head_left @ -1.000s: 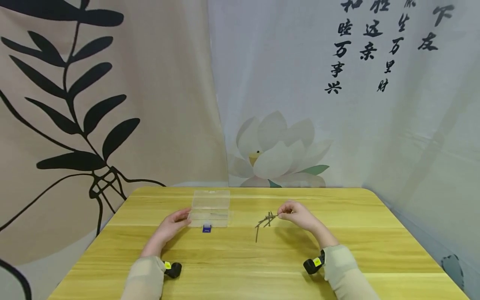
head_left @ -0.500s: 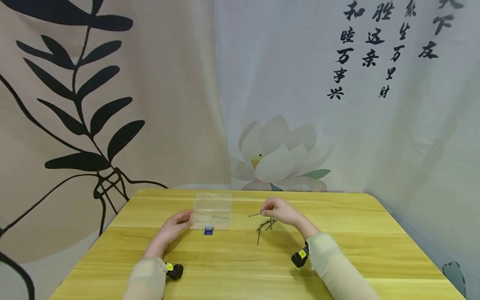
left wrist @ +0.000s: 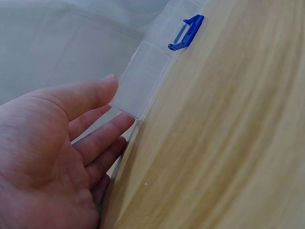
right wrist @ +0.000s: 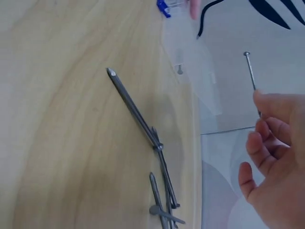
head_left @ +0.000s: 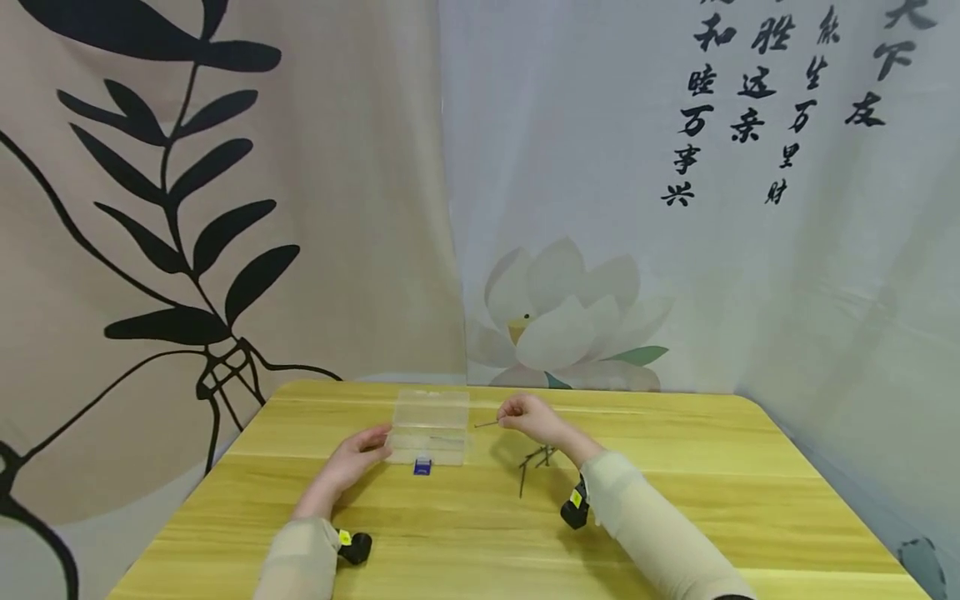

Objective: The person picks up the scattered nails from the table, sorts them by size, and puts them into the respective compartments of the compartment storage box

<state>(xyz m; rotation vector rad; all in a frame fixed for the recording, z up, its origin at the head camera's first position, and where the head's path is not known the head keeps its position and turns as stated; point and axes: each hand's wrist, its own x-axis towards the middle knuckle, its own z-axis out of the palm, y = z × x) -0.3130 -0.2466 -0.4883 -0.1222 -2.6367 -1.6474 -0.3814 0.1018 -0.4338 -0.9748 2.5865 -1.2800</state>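
Note:
My left hand touches the left end of a clear plastic box, its thumb and fingers mostly straight. The lid stands raised at the back, and a blue latch sits on the front. A nail lies inside the box. Just right of the box, my right hand pinches a single nail between thumb and index finger, head end pointing out to the left. Below that hand, a small pile of nails lies on the table, partly hidden by the forearm in the head view.
Everything lies on a wood-grain table. A printed cloth with leaves, a lotus and lettering hangs behind its far edge. Each wrist carries a small black camera, such as the right camera.
My right hand has lifted one nail from the pile and carried it left toward the box. The left hand stays at the box's left end. The head view has shifted slightly.

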